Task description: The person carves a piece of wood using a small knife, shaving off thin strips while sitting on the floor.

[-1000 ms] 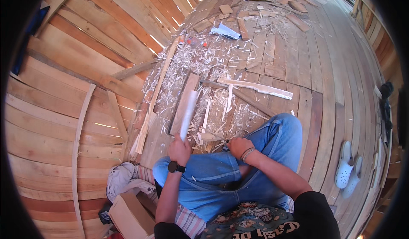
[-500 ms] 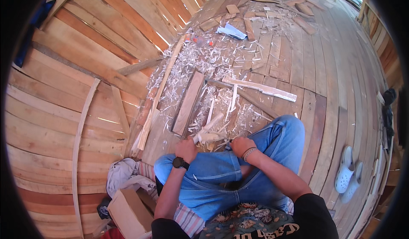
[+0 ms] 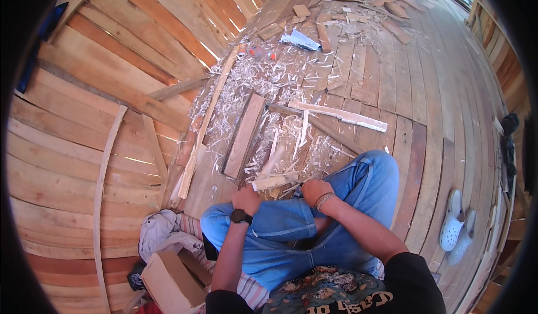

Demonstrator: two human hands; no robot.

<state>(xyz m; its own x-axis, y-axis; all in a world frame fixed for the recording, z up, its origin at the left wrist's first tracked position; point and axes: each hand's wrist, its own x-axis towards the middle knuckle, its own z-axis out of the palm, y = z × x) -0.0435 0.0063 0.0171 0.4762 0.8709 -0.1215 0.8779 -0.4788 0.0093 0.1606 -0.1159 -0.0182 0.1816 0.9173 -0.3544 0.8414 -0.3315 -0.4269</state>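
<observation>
My left hand point(image 3: 246, 198), with a dark watch on its wrist, is closed around one end of a pale, whittled piece of wood point(image 3: 273, 181). The piece lies low over the floor, just past my folded legs. My right hand point(image 3: 317, 192), with a bracelet at the wrist, grips a dark-handled knife point(image 3: 302, 185). Its blade reaches left to the wood's right end; most of the handle is hidden in my fingers. Thin curled shavings point(image 3: 287, 140) cover the floor just beyond both hands.
A long brown wooden block point(image 3: 245, 137) and a pale wood strip point(image 3: 342, 115) lie ahead. A tall narrow plank point(image 3: 216, 107) stretches along the left wall. Light-blue clogs point(image 3: 451, 224) stand at right, an open cardboard box point(image 3: 171, 280) at lower left. Offcuts point(image 3: 395, 31) litter the far floor.
The whittled wood in my left hand has turned and now lies flatter, its cut end nearer me. My right hand with the knife has barely moved.
</observation>
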